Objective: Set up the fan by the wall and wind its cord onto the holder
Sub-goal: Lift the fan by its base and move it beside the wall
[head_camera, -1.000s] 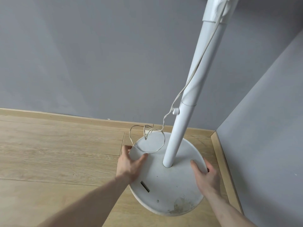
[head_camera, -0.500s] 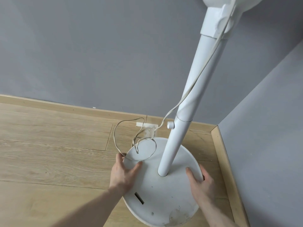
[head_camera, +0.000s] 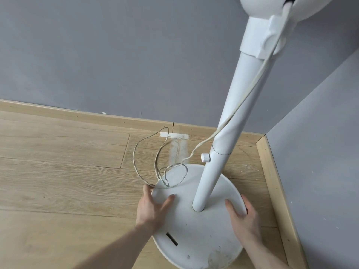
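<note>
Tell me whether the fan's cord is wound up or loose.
Loose. The cord hangs down the pole and sprawls in open loops over the floor and base.

One white pedestal fan [head_camera: 229,133] with a round plastic base, and one pale power cord [head_camera: 161,152] trailing from it. Two bare hands [head_camera: 153,208] grip that base. One small white adjustment knob [head_camera: 205,157] sits on the pole.

fan base [head_camera: 200,228] on floor [head_camera: 58,181] near corner, cord [head_camera: 147,152] looped left, perhaps touching its rim
</note>
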